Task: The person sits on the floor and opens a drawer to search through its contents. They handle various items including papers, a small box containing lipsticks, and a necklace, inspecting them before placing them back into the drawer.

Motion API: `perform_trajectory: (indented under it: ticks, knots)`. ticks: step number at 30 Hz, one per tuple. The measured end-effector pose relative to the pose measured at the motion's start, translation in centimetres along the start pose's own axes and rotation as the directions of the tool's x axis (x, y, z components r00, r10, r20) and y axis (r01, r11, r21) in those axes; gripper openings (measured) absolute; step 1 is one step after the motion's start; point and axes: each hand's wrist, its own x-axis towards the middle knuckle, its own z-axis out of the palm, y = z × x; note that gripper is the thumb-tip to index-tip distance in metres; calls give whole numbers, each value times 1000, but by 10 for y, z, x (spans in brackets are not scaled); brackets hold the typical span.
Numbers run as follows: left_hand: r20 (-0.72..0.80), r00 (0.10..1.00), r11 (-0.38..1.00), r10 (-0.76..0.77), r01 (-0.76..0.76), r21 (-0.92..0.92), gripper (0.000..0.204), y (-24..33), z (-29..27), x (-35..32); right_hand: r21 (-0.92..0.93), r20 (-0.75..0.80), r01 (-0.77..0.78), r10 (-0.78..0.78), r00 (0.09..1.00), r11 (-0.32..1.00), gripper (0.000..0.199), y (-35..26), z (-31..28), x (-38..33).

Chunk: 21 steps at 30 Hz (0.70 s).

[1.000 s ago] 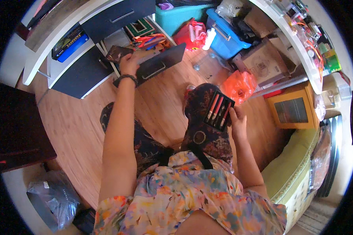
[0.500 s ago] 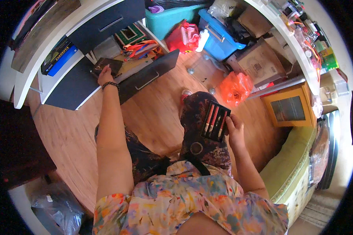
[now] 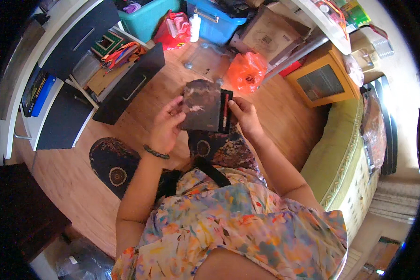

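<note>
A dark flat box cover (image 3: 200,109) with a pale pattern is gripped at its left edge by my left hand (image 3: 165,125), which wears a dark beaded bracelet. From the right, my right hand (image 3: 246,119) pinches a slim black tray (image 3: 225,94). One red stick-shaped item (image 3: 226,113) shows in the tray's exposed strip. The cover overlaps the rest of the tray; whether the tray sits inside or behind it I cannot tell. Both are above my right knee. At the left, the dark drawer (image 3: 131,86) stands pulled out.
Inside the drawer lie orange ribbons (image 3: 121,56) and a green-framed piece (image 3: 108,43). Beyond my hands are an orange plastic bag (image 3: 248,70), a glass scale (image 3: 205,60), a white bottle (image 3: 194,28) and a blue bin (image 3: 214,25). A yellow-framed cabinet (image 3: 319,77) and green sofa (image 3: 329,149) stand right.
My left hand has brought the dark cover out of the drawer and over to the tray. The cover now hides most of the tray's red sticks. The view has shifted right.
</note>
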Motion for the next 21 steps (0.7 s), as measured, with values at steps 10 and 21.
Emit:
perform_trajectory:
  ticks: [10, 21]
  knots:
    - [7, 990, 936, 143, -138, 324, 48, -28, 25, 0, -11, 23, 29, -29, 999, 1000, 31, 1, -7, -11]
    - [-47, 968, 873, 246, -200, 446, 47, -47, 42, -5, -227, -16, 334, -347, 938, 915, 48, 10, 8, -10]
